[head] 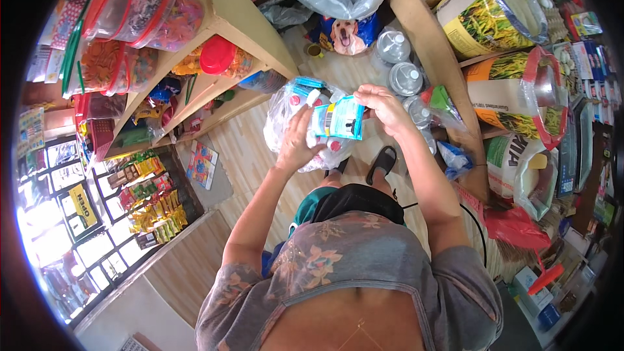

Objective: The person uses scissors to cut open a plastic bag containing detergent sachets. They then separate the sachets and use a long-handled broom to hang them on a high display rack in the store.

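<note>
A light-blue plastic packet (347, 119) with a printed barcode is in front of me. My right hand (382, 107) grips its right end, thumb and fingers on the edge. At the packet's left edge is my left hand (295, 141), fingers stretched out and thumb spread; whether it grips the packet is unclear. A small white piece (313, 97) shows by its fingertips. Beneath both hands, a clear plastic bag (275, 131) holds several containers with red caps (334, 146). More blue packets (308, 84) lie at the bag's far side.
Clear plastic bottles (405, 79) line the right-hand wooden shelf (438, 66). Farther off stands a dog-food bag (349, 34). Open sacks (502, 92) fill the right side. On the left, a wooden shelf unit (248, 14) holds jars. My sandalled feet (382, 163) are on the floor.
</note>
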